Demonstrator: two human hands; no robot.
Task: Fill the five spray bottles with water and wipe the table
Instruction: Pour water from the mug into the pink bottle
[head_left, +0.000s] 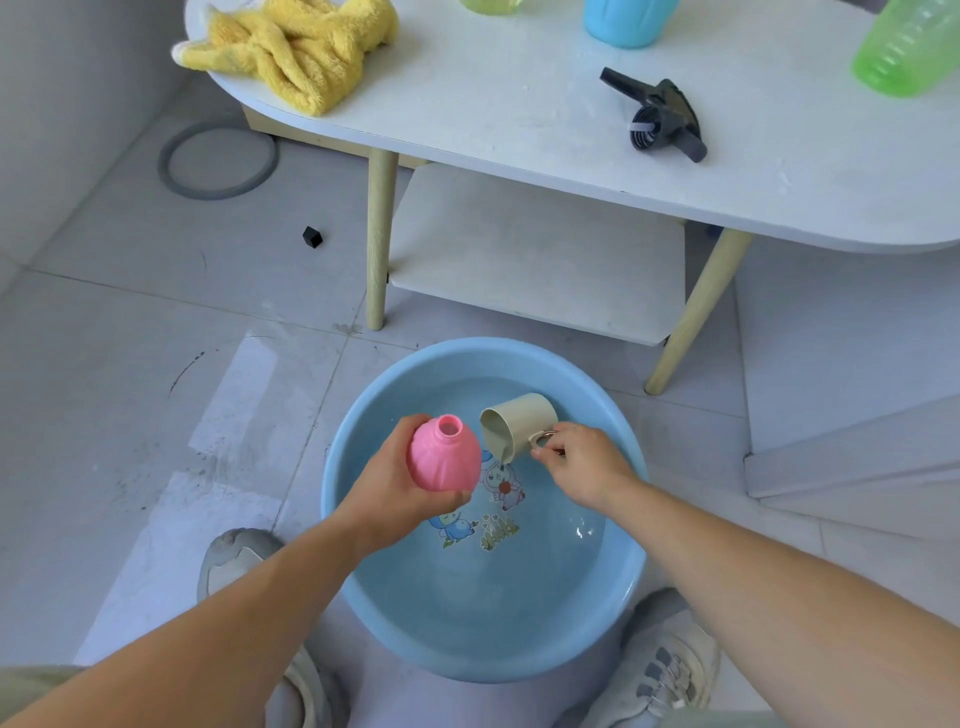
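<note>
just above the round blue plastic basin (519, 639), on the tiled floor close before the curved edge of the worktop (519, 93), the left hand (395, 488) curls its fingers round a smooth, bulbous pink bottle (444, 454), uncapped. beside it, the right hand (584, 462) pinches the handle of a tilted beige cup (514, 421), its rim near the bottle's mouth. a fluffy yellow cloth (296, 47) overhangs the worktop's end.

Home: tiled floor (156, 364), washbasin (613, 613)

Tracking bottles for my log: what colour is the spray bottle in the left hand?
Pink spray bottle, clearest in the head view.
</note>
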